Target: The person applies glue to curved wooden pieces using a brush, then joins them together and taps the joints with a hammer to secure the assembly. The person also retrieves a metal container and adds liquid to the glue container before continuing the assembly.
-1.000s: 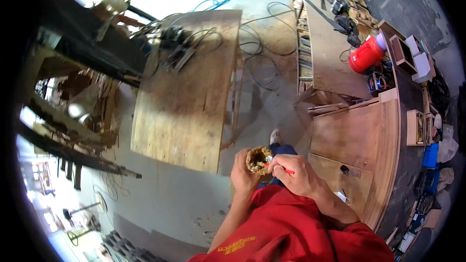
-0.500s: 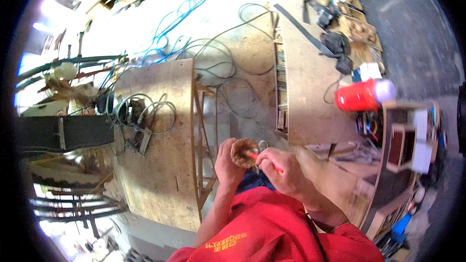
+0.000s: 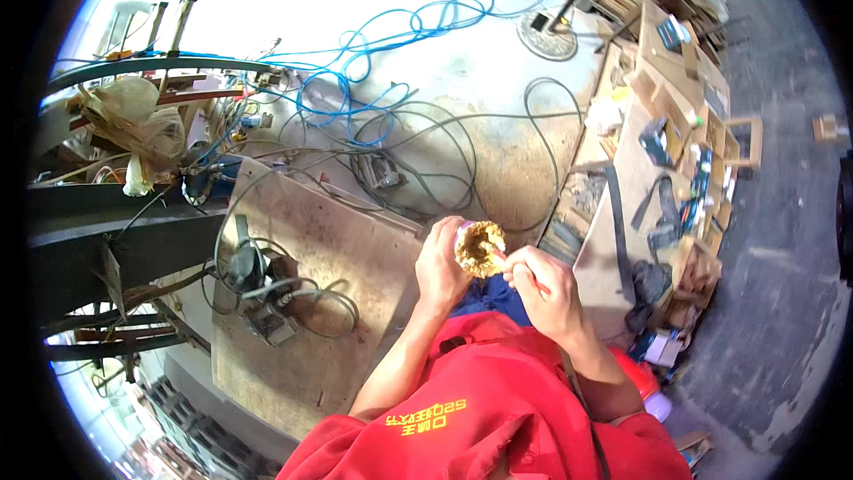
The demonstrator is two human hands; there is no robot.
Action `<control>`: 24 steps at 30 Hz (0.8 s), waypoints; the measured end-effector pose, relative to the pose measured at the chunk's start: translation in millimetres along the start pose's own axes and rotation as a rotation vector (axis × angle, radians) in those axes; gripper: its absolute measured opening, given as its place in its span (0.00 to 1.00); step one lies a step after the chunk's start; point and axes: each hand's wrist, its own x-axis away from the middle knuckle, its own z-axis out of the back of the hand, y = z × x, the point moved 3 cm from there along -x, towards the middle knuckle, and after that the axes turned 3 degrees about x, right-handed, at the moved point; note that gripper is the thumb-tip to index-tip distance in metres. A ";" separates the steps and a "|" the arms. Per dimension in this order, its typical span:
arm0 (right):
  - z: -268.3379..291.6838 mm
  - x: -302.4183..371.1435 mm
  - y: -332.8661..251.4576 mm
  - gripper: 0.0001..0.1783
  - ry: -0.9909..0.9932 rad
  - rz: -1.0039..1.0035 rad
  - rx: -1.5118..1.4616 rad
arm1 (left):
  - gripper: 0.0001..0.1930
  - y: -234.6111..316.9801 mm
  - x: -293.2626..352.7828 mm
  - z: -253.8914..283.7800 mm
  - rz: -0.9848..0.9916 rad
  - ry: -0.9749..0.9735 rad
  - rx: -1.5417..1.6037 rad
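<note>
My left hand (image 3: 437, 265) is wrapped round the side of a small round container (image 3: 469, 265), its mouth facing up. A yellow-brown crust lines the inside and rim. My right hand (image 3: 545, 292) is closed on a thin red-handled tool (image 3: 540, 287). The tool's front end reaches the container's rim on the right; its tip is hidden, so I cannot tell its exact kind. Both hands are held in front of my body, above the floor between two wooden tables.
At left, a wooden table (image 3: 346, 240) bears a corded power tool (image 3: 258, 276) with coiled cable. Blue hoses (image 3: 373, 36) and dark cables (image 3: 453, 129) tangle across the floor ahead. A cluttered workbench (image 3: 595, 258) runs along the right. Dark metal beams (image 3: 124, 240) jut in at far left.
The view has swung round, so the tables sit differently. Both hands still hold the container and the red-handled tool; the container's crusted inside now shows more clearly.
</note>
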 end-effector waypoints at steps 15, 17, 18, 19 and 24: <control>22.0 -600.9 68.8 0.03 -0.307 0.196 0.009 | 0.35 -91.4 -505.2 -15.8 0.255 0.364 0.112; 19.8 -687.5 70.4 0.04 -0.371 0.150 -0.053 | 0.35 -103.8 -572.7 -14.9 0.299 0.395 0.170; 27.9 -717.8 47.2 0.05 -0.419 0.174 -0.082 | 0.36 -111.1 -597.2 -11.4 0.337 0.411 0.267; 43.9 -755.3 23.4 0.05 -0.415 0.207 -0.059 | 0.36 -111.9 -636.8 -9.6 0.354 0.434 0.371; 58.7 -893.0 -22.9 0.04 -0.498 0.250 0.044 | 0.32 -65.7 -788.4 60.0 0.332 0.409 0.052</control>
